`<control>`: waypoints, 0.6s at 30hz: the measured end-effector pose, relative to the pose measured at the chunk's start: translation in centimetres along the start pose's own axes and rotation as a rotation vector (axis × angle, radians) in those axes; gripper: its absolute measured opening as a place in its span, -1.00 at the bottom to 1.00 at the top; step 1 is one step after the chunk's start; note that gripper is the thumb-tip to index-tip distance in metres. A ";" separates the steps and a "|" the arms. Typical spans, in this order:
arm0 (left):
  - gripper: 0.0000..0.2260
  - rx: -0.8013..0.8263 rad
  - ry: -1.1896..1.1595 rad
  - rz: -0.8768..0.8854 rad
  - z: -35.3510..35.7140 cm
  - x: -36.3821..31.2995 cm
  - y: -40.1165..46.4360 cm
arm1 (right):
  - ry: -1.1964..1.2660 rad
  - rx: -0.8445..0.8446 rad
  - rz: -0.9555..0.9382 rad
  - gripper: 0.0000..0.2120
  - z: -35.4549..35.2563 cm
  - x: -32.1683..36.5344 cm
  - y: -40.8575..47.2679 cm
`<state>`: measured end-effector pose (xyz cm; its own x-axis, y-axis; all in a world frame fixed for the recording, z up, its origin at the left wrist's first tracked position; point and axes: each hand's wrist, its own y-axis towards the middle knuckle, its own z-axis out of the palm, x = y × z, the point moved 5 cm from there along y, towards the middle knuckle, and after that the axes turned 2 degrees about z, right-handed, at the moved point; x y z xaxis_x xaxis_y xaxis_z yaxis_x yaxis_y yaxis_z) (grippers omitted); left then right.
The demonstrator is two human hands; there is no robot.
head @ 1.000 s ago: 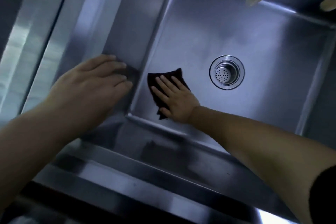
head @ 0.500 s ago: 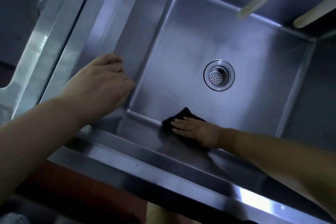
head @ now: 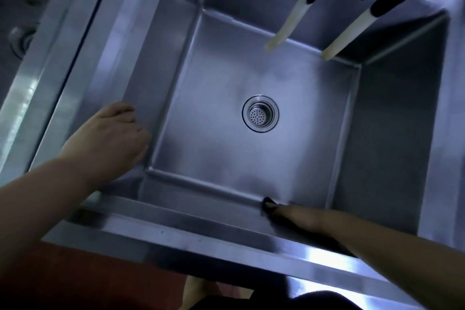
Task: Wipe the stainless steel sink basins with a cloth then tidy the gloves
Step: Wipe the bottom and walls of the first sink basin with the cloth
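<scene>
A deep stainless steel sink basin (head: 214, 78) fills the view, with a round drain strainer (head: 260, 113) in its floor. My right hand (head: 297, 216) presses a dark cloth (head: 267, 205) flat against the near inner wall, just above the floor seam; only a small dark edge of the cloth shows past my fingers. My left hand (head: 110, 136) rests on the left rim and upper left wall, fingers curled over the edge, holding nothing. No gloves can be made out.
Two pale hoses or spouts (head: 289, 22) hang into the basin from the top right. A second basin with its drain (head: 20, 38) lies at the far left beyond the divider. The front rim (head: 201, 246) runs along the bottom, red floor below it.
My right hand has slid the cloth from the basin floor near the left corner to the near wall and then rightward along it. The view has pulled back and up. My left hand stays on the rim.
</scene>
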<state>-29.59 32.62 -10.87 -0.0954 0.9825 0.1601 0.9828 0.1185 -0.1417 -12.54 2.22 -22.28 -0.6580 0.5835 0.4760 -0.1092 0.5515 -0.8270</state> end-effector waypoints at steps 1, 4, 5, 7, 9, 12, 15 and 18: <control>-0.81 0.000 -0.005 0.001 0.0 0.0 0.0 | -0.052 0.025 -0.074 -0.66 0.7 0.8 0.8; -0.80 -0.009 -0.025 0.002 0.0 0.1 0.1 | -0.135 -0.011 -0.160 -0.53 -0.1 6.2 2.9; -0.80 -0.016 -0.029 0.002 0.0 0.2 0.0 | -0.150 -0.034 -0.223 -0.55 -0.1 8.1 3.8; -0.78 -0.017 -0.039 0.005 -0.2 0.2 0.1 | -0.074 0.007 -0.293 -0.58 -0.4 12.8 5.6; -0.78 -0.016 -0.046 0.013 -0.3 0.2 0.2 | 0.171 0.132 -0.209 -0.57 -0.7 16.5 7.2; -0.78 0.009 -0.047 0.027 -0.3 0.2 0.3 | 0.163 0.177 -0.281 -0.53 -1.2 21.2 8.2; -0.77 0.035 -0.050 0.029 -0.2 0.2 0.3 | 0.146 0.168 -0.317 -0.60 -1.4 21.8 7.2; -0.75 0.017 -0.039 0.027 -0.3 0.1 0.3 | 0.102 0.108 -0.354 -0.63 -2.0 20.0 4.9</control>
<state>-29.20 32.70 -10.58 -0.0749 0.9902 0.1179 0.9823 0.0937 -0.1623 -24.75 17.74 -16.26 -0.4886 0.4272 0.7607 -0.3979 0.6669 -0.6301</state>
